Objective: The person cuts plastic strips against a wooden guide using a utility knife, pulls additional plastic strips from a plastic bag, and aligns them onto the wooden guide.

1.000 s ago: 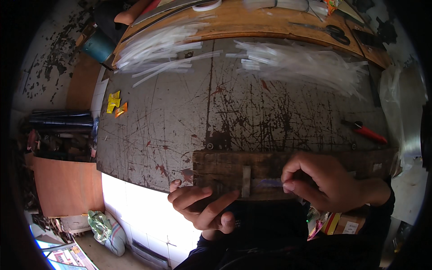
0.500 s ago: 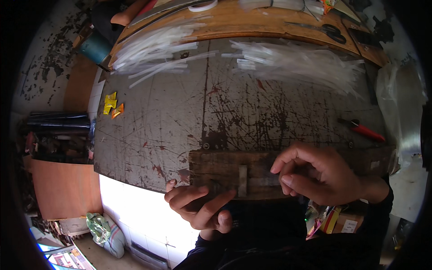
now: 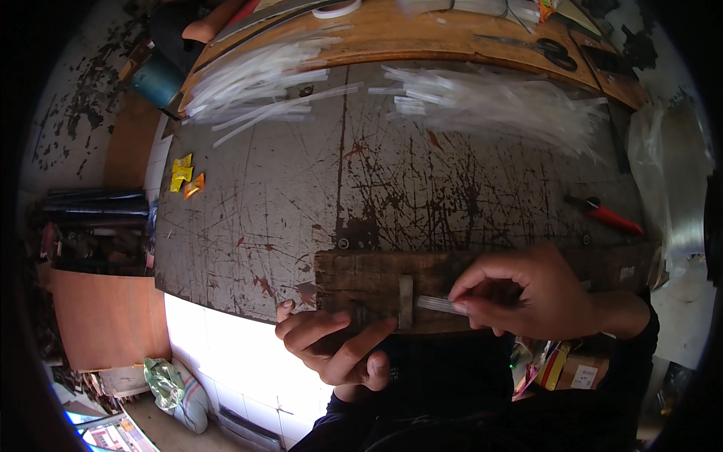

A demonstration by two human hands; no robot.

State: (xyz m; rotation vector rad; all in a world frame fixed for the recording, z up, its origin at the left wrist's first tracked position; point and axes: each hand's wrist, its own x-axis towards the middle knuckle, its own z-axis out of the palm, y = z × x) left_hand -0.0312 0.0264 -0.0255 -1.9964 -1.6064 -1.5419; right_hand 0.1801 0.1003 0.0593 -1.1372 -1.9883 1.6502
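A dark wooden board (image 3: 354,267) lies along the near edge of the worktable, with a short upright metal strip (image 3: 406,301) fixed on it. My right hand (image 3: 531,294) is closed in a pinch on a clear plastic strip (image 3: 435,303), whose free end points left toward the metal strip. My left hand (image 3: 335,346) is at the board's left end, palm up, fingers bent and apart, one fingertip close to the metal strip. Nothing shows in it.
Two piles of clear plastic strips, a left pile (image 3: 256,79) and a right pile (image 3: 489,105), lie across the table's far side. Scissors (image 3: 553,51) rest on the wooden ledge beyond. Yellow wrapped sweets (image 3: 181,172) sit at left, a red-handled tool (image 3: 614,218) at right. Another person's arm (image 3: 207,29) shows at far left.
My right hand has shifted slightly, and a clear plastic strip now shows sticking out of its pinch above the board. My left hand stays nearly in place.
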